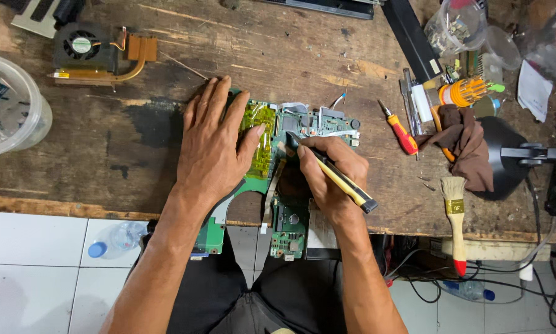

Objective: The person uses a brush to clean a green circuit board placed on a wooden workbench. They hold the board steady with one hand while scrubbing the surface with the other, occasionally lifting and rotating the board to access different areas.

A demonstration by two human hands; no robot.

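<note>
The right hand (327, 176) pinches a yellow-black tool (336, 176), tip on the green circuit board (290, 229) — the left hand (213, 145) lies flat, fingers spread, pressing that board's yellow-taped part. Right of the board: a red-handled screwdriver (400, 131), then a brush (455, 219).

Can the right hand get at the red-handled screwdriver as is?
Probably yes, once freed: the right hand holds a yellow-and-black tool on the circuit board. The red-handled screwdriver lies just beside it on bare wooden bench, nothing between.
</note>
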